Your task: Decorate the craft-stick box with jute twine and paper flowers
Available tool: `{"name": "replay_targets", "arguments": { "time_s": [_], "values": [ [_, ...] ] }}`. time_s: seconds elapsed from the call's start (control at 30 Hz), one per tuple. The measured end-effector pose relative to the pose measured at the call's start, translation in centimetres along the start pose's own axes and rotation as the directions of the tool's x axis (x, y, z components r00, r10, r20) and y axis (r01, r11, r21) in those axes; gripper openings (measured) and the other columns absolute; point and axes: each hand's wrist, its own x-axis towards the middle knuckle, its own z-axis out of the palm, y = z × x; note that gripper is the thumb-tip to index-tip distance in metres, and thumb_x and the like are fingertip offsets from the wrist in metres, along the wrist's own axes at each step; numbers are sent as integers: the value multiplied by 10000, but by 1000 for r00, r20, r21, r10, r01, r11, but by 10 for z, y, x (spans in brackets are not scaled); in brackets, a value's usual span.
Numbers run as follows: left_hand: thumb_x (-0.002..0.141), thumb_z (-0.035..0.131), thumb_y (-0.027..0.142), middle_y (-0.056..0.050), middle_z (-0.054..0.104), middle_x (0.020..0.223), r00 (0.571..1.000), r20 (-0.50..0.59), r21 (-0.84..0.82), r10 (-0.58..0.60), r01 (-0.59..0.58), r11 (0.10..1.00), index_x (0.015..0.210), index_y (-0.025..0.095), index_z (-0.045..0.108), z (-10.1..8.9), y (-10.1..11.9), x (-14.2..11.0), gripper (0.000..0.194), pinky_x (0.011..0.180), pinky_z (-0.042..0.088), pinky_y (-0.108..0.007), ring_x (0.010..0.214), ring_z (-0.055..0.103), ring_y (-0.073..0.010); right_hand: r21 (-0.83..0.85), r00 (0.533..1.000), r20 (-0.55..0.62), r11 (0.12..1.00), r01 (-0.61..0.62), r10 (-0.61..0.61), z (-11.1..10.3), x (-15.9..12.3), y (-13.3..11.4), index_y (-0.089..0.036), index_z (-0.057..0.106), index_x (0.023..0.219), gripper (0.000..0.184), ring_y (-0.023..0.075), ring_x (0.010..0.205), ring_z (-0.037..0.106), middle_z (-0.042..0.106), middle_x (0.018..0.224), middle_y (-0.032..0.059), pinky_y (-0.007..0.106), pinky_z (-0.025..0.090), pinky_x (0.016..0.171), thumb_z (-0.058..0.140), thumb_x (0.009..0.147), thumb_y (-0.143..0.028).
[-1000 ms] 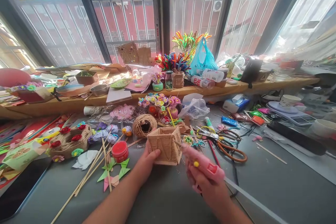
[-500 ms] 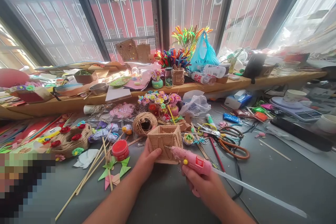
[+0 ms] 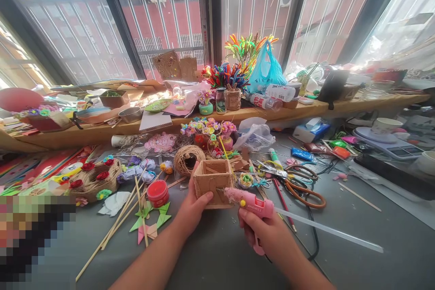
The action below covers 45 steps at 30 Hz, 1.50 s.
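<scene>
Worktable, grey, lower frame. Twine-trimmed box, centre, open top facing up: left hand half-curled on its left side, thumb across front, presumably steadying it. Pink glue gun, right of centre: right hand wrapped closed round handle, apparently for aim. Nozzle at box's front face; contact: cannot tell.

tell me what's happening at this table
The left hand steadies a small open box wrapped in twine-like cord. The right hand holds a pink glue gun, its nozzle at the box's near side. Scissors and a roll of twine lie nearby.
</scene>
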Motion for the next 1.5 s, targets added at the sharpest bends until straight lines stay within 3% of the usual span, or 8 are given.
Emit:
{"name": "replay_targets", "arguments": {
  "time_s": [0.2, 0.9, 1.3, 1.5],
  "values": [
    [852, 765, 423, -41, 403, 1719, 1000, 1, 26, -5, 5, 1000, 1679, 356, 246, 1, 2, -1, 978, 1297, 263, -478, 1590, 325, -345, 23, 998, 27, 998, -52, 51, -4, 3, 2, -214, 591, 626, 387, 109, 386, 494, 526, 453, -57, 235, 355, 430, 700, 825, -527],
    [845, 763, 389, -40, 540, 1628, 1000, -27, 2, 9, -9, 1000, 1670, 352, 297, 3, 5, -1, 948, 1289, 297, -474, 1555, 399, -340, 97, 987, 140, 991, -90, 76, -9, 7, 8, -237, 483, 531, 459, 103, 392, 425, 436, 434, -70, 259, 327, 459, 676, 831, -526],
    [884, 731, 416, -40, 439, 1701, 999, -45, 41, 0, 2, 999, 1681, 360, 252, 1, 4, -3, 931, 1299, 268, -462, 1575, 369, -325, 42, 993, 76, 994, -99, 95, -10, 10, 16, -243, 469, 513, 461, 106, 376, 422, 429, 424, -69, 254, 328, 430, 673, 835, -502],
    [883, 725, 407, -37, 431, 1706, 999, -45, 40, -3, 5, 999, 1686, 363, 228, 3, 8, -4, 946, 1304, 253, -456, 1574, 370, -315, 47, 989, 102, 992, -117, 111, -10, 10, 15, -250, 463, 530, 455, 105, 375, 416, 419, 422, -76, 251, 320, 432, 678, 829, -517]
  ]
}}
